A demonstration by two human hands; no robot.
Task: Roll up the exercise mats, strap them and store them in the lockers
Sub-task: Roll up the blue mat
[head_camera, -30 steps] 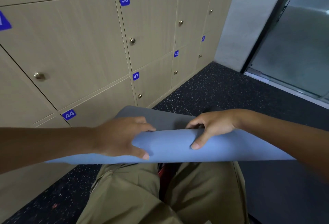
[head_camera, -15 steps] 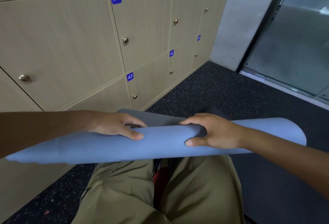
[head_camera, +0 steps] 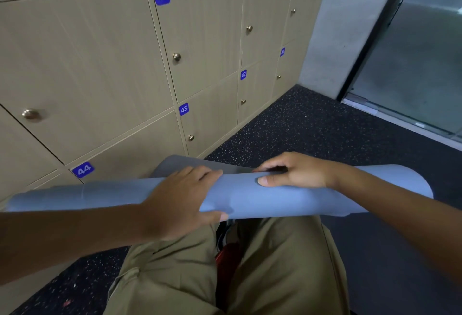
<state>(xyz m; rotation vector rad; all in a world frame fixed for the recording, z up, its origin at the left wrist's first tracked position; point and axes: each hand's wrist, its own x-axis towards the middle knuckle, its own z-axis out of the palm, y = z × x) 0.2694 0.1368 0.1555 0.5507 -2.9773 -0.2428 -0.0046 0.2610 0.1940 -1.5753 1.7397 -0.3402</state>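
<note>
A blue exercise mat (head_camera: 275, 199) lies rolled into a long tube across my thighs, with a short grey flap (head_camera: 175, 164) of it still flat on the floor beyond the roll. My left hand (head_camera: 180, 202) wraps over the middle of the roll, thumb underneath at the near side. My right hand (head_camera: 295, 173) grips the roll further right, fingers curled over the top and thumb pressed on the near face. Closed beige lockers (head_camera: 200, 39) numbered 38 to 44 fill the wall ahead and left.
Dark speckled rubber floor (head_camera: 312, 124) stretches ahead and to the right. A grey wall corner (head_camera: 345, 27) and a glass door with a low sill (head_camera: 400, 114) stand at the right. My khaki-trousered knees (head_camera: 275, 264) are under the roll, with something red (head_camera: 226, 256) between them.
The roll has grown thicker and taken up more of the flat mat. My left hand shifted from the top of the roll to wrap over its near side; my right hand stayed on top.
</note>
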